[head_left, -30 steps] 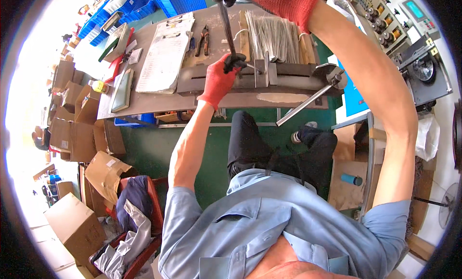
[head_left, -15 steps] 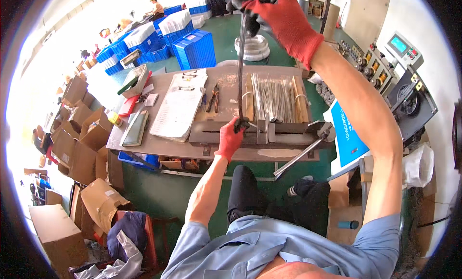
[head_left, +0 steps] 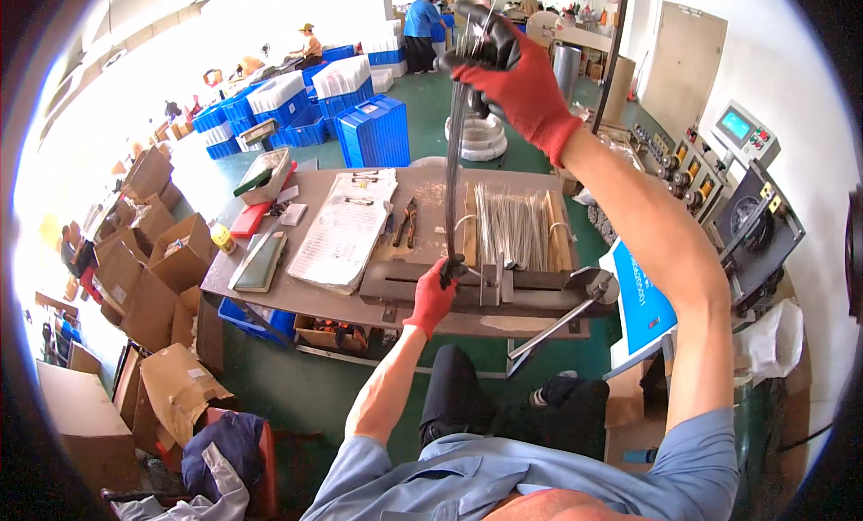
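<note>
A bundle of thin metal wires (head_left: 455, 175) stands nearly upright over the bench, its upper ends slightly spread. My left hand (head_left: 437, 292), in a red and black glove, is closed around the lower end, beside a dark metal fixture (head_left: 539, 295). High above, my right hand (head_left: 520, 82), gloved alike, curls its fingers and thumb about the upper part. More wires (head_left: 517, 224) lie in a row between two wooden strips (head_left: 554, 229), just behind the fixture. A metal lever (head_left: 559, 330) slants from the fixture's right end.
On the bench (head_left: 422, 184) lie pliers (head_left: 406, 222), paper sheets (head_left: 337, 242), a green-grey case (head_left: 260, 262) and a white basket (head_left: 265, 177). Cardboard boxes (head_left: 182, 247) crowd the left. A blue-fronted machine (head_left: 640, 296) stands right. Blue crates (head_left: 373, 130) and other people are beyond.
The view has tilted up, so the bench sits lower in the picture and more of the room shows. The wires' upper ends now fan out around my right hand.
</note>
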### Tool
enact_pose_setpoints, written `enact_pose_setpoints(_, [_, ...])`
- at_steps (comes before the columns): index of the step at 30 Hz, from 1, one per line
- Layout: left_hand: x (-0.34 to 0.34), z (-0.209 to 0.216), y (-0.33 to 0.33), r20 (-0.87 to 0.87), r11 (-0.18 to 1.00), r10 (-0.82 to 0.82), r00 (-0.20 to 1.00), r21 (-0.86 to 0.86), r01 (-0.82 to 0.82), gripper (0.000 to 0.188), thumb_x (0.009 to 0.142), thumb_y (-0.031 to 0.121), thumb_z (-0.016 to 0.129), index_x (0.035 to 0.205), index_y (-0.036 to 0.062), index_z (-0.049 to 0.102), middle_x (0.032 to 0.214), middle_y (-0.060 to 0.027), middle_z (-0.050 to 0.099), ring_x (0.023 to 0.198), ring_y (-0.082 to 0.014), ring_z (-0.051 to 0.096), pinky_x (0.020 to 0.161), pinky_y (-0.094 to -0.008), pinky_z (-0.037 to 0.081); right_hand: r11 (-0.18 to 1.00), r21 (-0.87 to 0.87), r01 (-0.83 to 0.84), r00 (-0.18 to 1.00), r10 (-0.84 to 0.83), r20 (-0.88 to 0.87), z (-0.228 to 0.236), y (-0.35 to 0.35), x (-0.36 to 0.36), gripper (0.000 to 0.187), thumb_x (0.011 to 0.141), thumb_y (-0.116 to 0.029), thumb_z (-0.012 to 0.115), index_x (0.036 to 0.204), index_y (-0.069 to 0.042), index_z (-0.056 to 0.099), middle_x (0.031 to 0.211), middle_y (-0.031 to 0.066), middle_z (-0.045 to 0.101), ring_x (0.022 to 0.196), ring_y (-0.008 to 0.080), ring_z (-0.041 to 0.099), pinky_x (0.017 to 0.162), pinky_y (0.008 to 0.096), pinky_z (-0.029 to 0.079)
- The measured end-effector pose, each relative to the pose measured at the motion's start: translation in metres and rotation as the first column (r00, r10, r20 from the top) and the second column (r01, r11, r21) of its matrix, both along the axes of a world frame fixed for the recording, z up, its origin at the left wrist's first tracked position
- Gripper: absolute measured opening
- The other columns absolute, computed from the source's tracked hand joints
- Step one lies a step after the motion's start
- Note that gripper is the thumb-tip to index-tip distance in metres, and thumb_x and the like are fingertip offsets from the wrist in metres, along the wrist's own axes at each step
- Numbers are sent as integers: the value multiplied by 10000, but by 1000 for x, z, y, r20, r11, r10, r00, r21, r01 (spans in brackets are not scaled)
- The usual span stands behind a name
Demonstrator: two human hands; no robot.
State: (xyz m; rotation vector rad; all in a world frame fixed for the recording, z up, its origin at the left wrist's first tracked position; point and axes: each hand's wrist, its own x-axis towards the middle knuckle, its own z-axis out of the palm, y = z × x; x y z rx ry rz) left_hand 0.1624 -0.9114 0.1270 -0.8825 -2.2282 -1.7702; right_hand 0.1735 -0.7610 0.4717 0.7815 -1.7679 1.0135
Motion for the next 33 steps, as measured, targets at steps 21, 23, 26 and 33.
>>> enact_pose_setpoints(21, [-14,-23,7,44,995,-45,998,87,41,240,857,52,603,1095,63,635,905,-150,690,850,-263,674,760,-331,502,939,-249,-236,943,283,175,7,6,3,600,785,-66,721,1342,-161,518,884,22,702,757,91,661,670,255,531])
enact_pose_setpoints(23, [-12,-18,8,68,995,-63,996,80,58,232,856,48,608,1086,63,640,898,-149,690,840,-252,674,752,-322,501,965,-189,-181,977,199,80,10,8,2,652,842,-1,652,1420,-182,413,933,77,706,626,85,591,532,247,477])
enact_pose_setpoints(26, [-3,-2,4,59,998,-55,997,35,53,234,860,44,603,1090,66,641,899,-139,693,828,-229,673,741,-312,500,976,-168,-136,988,145,46,11,11,1,707,868,26,629,1469,-205,338,951,102,710,562,74,552,458,239,443])
enact_pose_setpoints(33, [-6,-8,2,44,989,-123,991,91,118,258,879,56,582,1132,76,625,924,-97,709,840,-187,675,749,-290,502,978,-144,-150,987,157,35,13,13,3,671,872,4,649,1447,-227,391,946,78,717,579,48,543,453,222,408])
